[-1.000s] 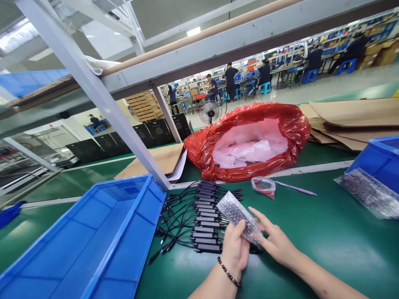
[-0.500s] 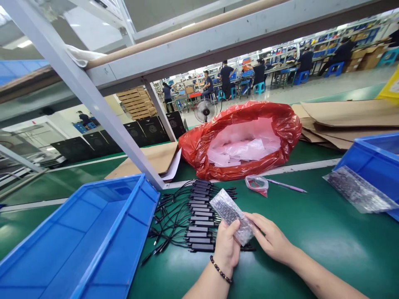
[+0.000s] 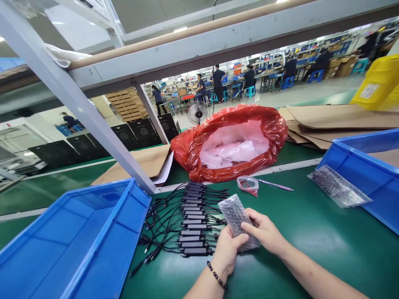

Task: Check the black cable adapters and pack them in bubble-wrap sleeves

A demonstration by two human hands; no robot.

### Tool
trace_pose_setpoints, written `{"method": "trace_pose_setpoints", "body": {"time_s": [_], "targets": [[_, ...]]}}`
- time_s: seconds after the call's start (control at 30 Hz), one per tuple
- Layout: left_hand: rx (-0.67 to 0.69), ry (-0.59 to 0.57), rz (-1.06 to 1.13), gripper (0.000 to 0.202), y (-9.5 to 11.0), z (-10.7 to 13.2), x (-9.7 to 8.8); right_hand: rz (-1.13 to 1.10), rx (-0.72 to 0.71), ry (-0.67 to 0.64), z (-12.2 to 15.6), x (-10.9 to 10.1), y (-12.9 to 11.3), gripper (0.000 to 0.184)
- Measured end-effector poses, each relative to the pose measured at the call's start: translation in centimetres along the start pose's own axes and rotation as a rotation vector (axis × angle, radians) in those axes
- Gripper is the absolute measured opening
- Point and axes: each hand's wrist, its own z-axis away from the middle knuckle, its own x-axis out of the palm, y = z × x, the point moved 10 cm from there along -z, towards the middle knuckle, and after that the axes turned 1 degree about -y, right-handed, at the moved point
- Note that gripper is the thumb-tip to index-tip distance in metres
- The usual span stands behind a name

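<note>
A flat silver-grey bubble-wrap pouch [image 3: 233, 211] is held above the green tabletop. My left hand [image 3: 229, 248], with a beaded bracelet at the wrist, grips its lower left side with the thumb on top. On the right edge, my right hand [image 3: 264, 230] is closed with its thumb across the pouch's face. What the pouch contains, if anything, cannot be made out. Just left of my hands lies a column of black adapters with cables [image 3: 193, 238], set side by side. Another bubble-wrap pouch [image 3: 338, 187] leans at the right bin.
Blue bins stand at left [image 3: 102, 232] and right [image 3: 358, 166]. A red plastic bag [image 3: 187, 153] holding pale sheets lies behind the adapters. Nearby are a pen [image 3: 276, 185] and a clear bag [image 3: 248, 185]. Cardboard sheets [image 3: 336, 118] and a yellow bin [image 3: 377, 83] are beyond.
My right thumb has come over onto the pouch's face, and the pouch has turned a little more upright. The whole view has shifted slightly, moving the surroundings leftward.
</note>
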Motion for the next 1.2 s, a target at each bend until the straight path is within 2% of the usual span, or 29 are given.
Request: {"method": "trace_pose_setpoints", "body": {"time_s": [0.13,0.27,0.37,0.43,0.53,0.6,0.67,0.73,0.83,0.93,1.0,1.2], "targets": [[0.058,0.054,-0.101,0.031,0.9,0.0,-0.4,-0.108,0.072,-0.034,0.1,0.6,0.8,0.027],[0.074,0.094,-0.179,0.029,1.4,-0.1,-0.6,-0.111,0.083,-0.028,0.1,1.1,0.9,0.028],[0.029,0.074,-0.194,0.032,0.9,-0.2,-0.8,-0.044,0.054,0.002,0.0,0.7,0.4,0.023],[-0.035,0.061,-0.192,0.037,0.1,-0.2,-1.1,0.06,0.021,0.056,0.0,-0.6,-0.6,0.023],[-0.105,0.074,-0.202,0.039,-0.8,-0.1,-1.8,0.332,-0.04,0.227,0.3,-5.1,-3.5,0.028],[-0.116,0.079,-0.212,0.037,-0.8,-0.1,-2.0,0.575,-0.037,0.377,0.8,-9.5,-5.3,0.032],[-0.121,0.071,-0.227,0.034,-0.7,0.0,-1.8,0.864,0.061,0.537,1.5,-14.7,-6.1,0.032],[-0.118,0.066,-0.232,0.032,-0.5,0.1,-1.5,1.147,0.196,0.671,2.1,-19.8,-5.9,0.03],[-0.114,0.067,-0.225,0.031,-0.4,0.1,-1.3,1.414,0.378,0.693,2.0,-25.2,-3.2,0.03],[-0.107,0.058,-0.224,0.031,-0.4,0.1,-1.3,1.505,0.524,0.595,1.8,-28.1,0.4,0.028],[-0.097,0.068,-0.228,0.031,-0.3,0.1,-1.4,1.524,0.566,0.581,2.0,-29.1,1.5,0.024],[-0.088,0.097,-0.238,0.029,0.3,0.1,-1.5,1.613,0.607,0.661,3.2,-30.3,1.1,0.024]]}}
